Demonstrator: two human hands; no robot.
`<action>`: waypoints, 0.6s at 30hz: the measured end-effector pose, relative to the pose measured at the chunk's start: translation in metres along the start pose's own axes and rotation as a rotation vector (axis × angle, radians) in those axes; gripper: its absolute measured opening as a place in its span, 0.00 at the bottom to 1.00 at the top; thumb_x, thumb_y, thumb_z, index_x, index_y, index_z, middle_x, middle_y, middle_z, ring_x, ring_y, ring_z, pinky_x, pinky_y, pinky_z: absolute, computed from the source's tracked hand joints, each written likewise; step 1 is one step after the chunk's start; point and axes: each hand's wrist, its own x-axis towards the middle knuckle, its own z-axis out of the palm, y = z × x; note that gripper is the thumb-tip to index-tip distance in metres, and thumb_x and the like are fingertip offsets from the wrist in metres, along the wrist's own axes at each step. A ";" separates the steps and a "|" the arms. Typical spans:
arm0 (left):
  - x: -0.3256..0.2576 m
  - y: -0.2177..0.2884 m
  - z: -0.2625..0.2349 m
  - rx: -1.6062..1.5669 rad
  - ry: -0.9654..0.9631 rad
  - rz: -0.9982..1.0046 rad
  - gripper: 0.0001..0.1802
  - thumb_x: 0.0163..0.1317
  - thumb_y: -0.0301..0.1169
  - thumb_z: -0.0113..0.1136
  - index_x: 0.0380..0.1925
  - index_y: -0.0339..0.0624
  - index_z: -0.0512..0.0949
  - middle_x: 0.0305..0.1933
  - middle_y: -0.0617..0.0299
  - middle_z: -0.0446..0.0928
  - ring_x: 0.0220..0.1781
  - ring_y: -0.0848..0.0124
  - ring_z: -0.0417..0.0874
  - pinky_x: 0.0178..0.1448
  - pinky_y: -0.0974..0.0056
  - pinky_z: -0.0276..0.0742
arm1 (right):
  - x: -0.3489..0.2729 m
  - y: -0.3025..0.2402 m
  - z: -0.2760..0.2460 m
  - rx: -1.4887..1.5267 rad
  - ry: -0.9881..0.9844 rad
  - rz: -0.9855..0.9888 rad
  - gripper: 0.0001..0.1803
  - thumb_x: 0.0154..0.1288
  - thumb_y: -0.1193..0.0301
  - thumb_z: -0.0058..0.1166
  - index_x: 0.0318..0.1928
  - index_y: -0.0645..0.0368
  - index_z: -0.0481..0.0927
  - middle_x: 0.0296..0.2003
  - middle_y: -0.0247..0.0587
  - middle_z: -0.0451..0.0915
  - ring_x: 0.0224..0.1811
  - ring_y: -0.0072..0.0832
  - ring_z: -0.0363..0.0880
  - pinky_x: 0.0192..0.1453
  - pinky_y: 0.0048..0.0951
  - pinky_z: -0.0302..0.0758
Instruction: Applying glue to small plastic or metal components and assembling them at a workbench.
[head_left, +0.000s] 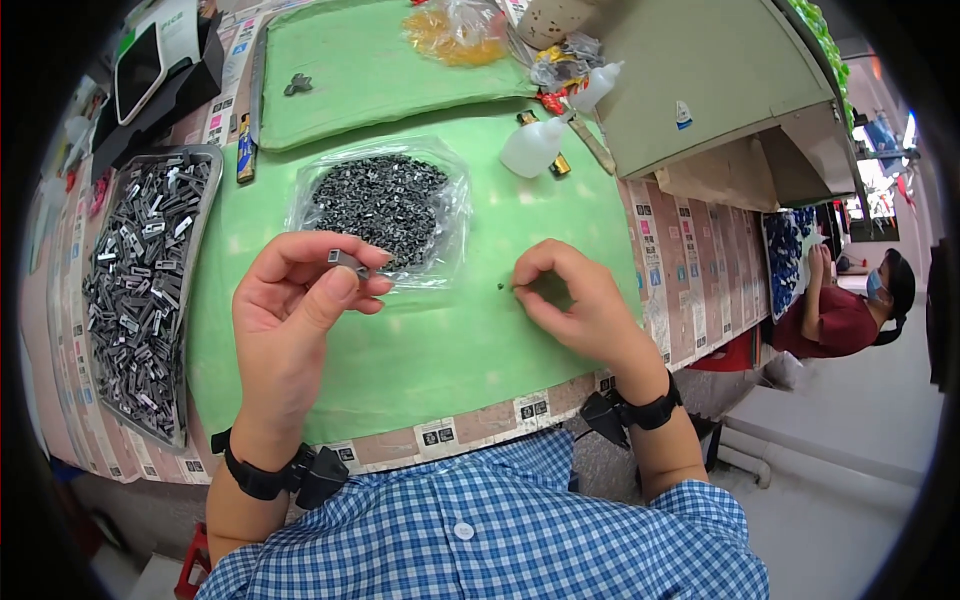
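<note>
My left hand is raised over the mat, with thumb and fingers pinching a small grey rectangular block that has an opening in its end. Level with it on the right, my right hand has its thumb and index fingertips pressed together. A tiny dark part shows just left of those fingertips, seemingly in their grip. Beyond my left hand, a clear plastic bag lies spread out under a heap of small black and silver parts. A green mat lies beneath both hands.
At the left stands a metal tray full of grey blocks. Farther back are a green padded board, a white squeeze bottle and a blue-and-yellow box cutter. A large grey-green box fills the back right. Another person sits far right.
</note>
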 end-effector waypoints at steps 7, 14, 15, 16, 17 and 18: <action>0.000 0.001 -0.002 0.039 0.000 -0.012 0.11 0.60 0.27 0.55 0.41 0.34 0.71 0.40 0.53 0.76 0.37 0.71 0.79 0.40 0.71 0.77 | 0.006 -0.001 0.003 -0.018 -0.054 -0.008 0.10 0.50 0.86 0.51 0.33 0.62 0.69 0.31 0.37 0.73 0.33 0.26 0.74 0.38 0.23 0.74; 0.002 -0.001 -0.004 0.005 0.011 -0.007 0.11 0.58 0.26 0.56 0.41 0.35 0.73 0.40 0.51 0.78 0.37 0.70 0.82 0.40 0.69 0.79 | 0.009 -0.001 0.006 -0.108 -0.030 -0.110 0.12 0.46 0.84 0.52 0.31 0.60 0.67 0.26 0.39 0.70 0.29 0.34 0.70 0.33 0.31 0.69; 0.001 -0.001 -0.004 0.005 0.010 -0.004 0.11 0.58 0.25 0.56 0.41 0.35 0.73 0.40 0.51 0.78 0.38 0.70 0.82 0.40 0.69 0.79 | 0.010 -0.001 0.007 -0.131 -0.032 -0.122 0.12 0.45 0.84 0.53 0.31 0.60 0.67 0.25 0.39 0.70 0.29 0.34 0.70 0.32 0.31 0.69; 0.001 -0.001 -0.004 0.005 0.009 -0.001 0.11 0.58 0.25 0.56 0.41 0.35 0.73 0.40 0.51 0.78 0.38 0.69 0.82 0.40 0.69 0.79 | 0.010 -0.001 0.007 -0.130 -0.033 -0.123 0.12 0.45 0.84 0.53 0.31 0.60 0.67 0.25 0.39 0.70 0.29 0.34 0.70 0.32 0.31 0.69; 0.001 -0.001 -0.004 0.005 0.010 0.000 0.11 0.58 0.25 0.56 0.41 0.35 0.73 0.40 0.51 0.78 0.38 0.69 0.82 0.40 0.69 0.79 | 0.011 -0.001 0.007 -0.142 -0.033 -0.135 0.12 0.45 0.84 0.53 0.31 0.60 0.67 0.25 0.39 0.70 0.29 0.34 0.70 0.32 0.31 0.69; 0.001 -0.001 -0.004 0.003 0.011 -0.002 0.11 0.58 0.25 0.56 0.41 0.35 0.73 0.40 0.51 0.78 0.38 0.69 0.82 0.40 0.69 0.79 | 0.011 -0.001 0.007 -0.154 -0.032 -0.146 0.12 0.45 0.84 0.53 0.31 0.60 0.67 0.25 0.39 0.70 0.29 0.34 0.70 0.32 0.31 0.69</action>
